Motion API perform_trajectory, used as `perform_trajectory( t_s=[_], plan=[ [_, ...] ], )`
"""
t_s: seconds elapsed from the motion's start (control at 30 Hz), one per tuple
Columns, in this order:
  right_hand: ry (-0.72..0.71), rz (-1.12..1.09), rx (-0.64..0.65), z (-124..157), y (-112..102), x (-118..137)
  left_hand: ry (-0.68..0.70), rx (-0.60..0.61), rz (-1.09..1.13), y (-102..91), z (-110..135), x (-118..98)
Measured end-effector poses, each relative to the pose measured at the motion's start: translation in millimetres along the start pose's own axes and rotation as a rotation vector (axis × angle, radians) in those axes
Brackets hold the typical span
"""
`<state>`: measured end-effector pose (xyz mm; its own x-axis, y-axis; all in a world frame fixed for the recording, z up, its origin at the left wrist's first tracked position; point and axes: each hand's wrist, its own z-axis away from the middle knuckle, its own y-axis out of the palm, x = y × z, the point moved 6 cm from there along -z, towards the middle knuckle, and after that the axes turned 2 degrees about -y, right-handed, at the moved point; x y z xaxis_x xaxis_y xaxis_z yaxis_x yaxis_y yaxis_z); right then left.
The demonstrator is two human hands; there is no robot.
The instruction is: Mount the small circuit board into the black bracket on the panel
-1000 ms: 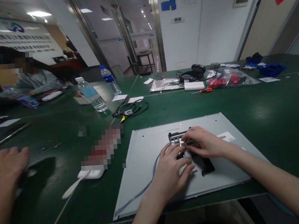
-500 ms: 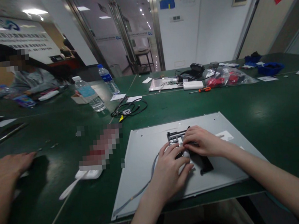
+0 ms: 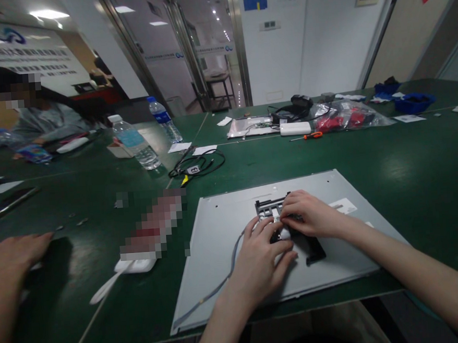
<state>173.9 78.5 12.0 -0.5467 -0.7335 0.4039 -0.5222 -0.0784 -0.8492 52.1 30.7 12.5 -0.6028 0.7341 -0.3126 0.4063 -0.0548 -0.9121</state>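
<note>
Where the 2 hands meet: left hand (image 3: pixel 263 247) fingers bent and spread over the black bracket (image 3: pixel 311 245); right hand (image 3: pixel 314 215) thumb and fingertips drawn together; whether either grips anything, I cannot tell.
Change: right fingertips sit more bunched than 1 second ago; left hand nearly unmoved.
Bracket: mid-panel, partly covered by both hands.
Panel (image 3: pixel 345 260): flat, near edge close along the table's front edge; grey cable (image 3: pixel 232 268) runs toward its near left corner.
Left side: white device (image 3: pixel 141 264) near the panel; beyond, another person's hand (image 3: pixel 18 251) reaches further right than 1 second ago.
Open room: green tabletop (image 3: pixel 402 180) stretches right of the panel, and beyond it to the orange screwdriver (image 3: pixel 313 135).
</note>
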Motion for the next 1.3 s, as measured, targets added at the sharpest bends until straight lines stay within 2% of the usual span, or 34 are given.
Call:
perform_trajectory(
  t_s=[0.23,0.6,0.83,0.97,1.1,1.3],
  plan=[
    [0.008,0.013,-0.002,0.4,2.4,0.6,0.002,-0.015,-0.005,0.5,0.7,0.5],
    [0.010,0.001,0.008,0.2,2.9,1.5,-0.018,0.025,-0.009,2.0,0.0,0.7],
    [-0.004,0.002,0.003,-0.1,3.2,2.3,0.024,-0.060,0.035,-5.5,-0.3,-2.7],
    [-0.012,0.007,0.002,-0.6,3.8,1.9,-0.026,-0.105,0.038,-9.4,-1.4,0.2],
    [-0.025,0.011,-0.008,0.1,3.4,1.8,-0.090,-0.099,-0.005,-4.2,-1.1,6.6],
    [-0.026,0.012,-0.021,1.8,4.0,0.5,-0.087,-0.094,-0.064,1.0,-1.0,8.3]
  ],
)
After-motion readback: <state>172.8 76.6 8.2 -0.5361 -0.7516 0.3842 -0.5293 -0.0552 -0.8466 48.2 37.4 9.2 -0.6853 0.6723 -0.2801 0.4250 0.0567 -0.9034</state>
